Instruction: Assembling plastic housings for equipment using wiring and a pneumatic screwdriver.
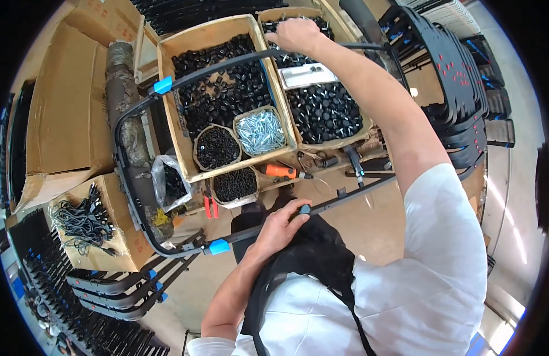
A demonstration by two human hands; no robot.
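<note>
Left hand (281, 222) clamps bent black tube frame (123, 172) steady near its blue clip (218, 246); right hand (298, 34), fingers curled, reaches box of black caps (322, 110) at bench's far edge, grip unclear.

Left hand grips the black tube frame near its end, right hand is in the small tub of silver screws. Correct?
Not quite. The head view shows the right hand reaching into the far box of black caps, not the tub of silver screws. The left hand does grip the black tube frame.

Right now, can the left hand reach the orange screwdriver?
Probably yes. The left hand grips the black tube frame, and the orange screwdriver lies just beyond it on the bench, with nothing between them. It would have to let go first.
</note>
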